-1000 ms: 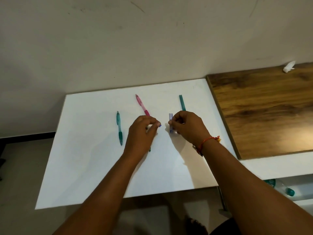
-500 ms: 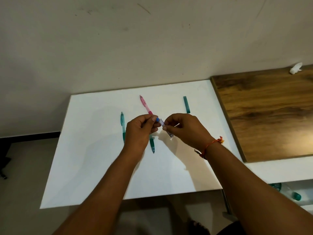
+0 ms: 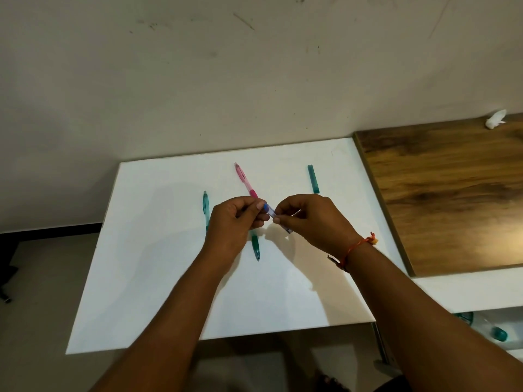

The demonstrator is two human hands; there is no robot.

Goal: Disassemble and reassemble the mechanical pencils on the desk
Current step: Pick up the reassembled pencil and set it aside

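Over the middle of the white desk (image 3: 158,278) both my hands hold a small clear lead case (image 3: 272,215) with a blue cap. My left hand (image 3: 233,222) pinches the blue cap end, and my right hand (image 3: 308,219) grips the case body. A pink mechanical pencil (image 3: 245,180) lies behind my hands, partly hidden. At the left a teal mechanical pencil (image 3: 206,206) lies beside my left hand. The teal front part of another pencil (image 3: 255,246) shows below my left hand. A teal pencil barrel (image 3: 313,179) lies at the back right.
A brown wooden tabletop (image 3: 452,193) adjoins the white desk on the right, with a crumpled white scrap (image 3: 495,119) at its back edge. A plain wall stands right behind the desk. Teal-capped items (image 3: 498,333) lie on a lower shelf at the right.
My right hand lifted the lead case off the desk and brought it to my left hand. Both hands now hold it together a little above the desk.
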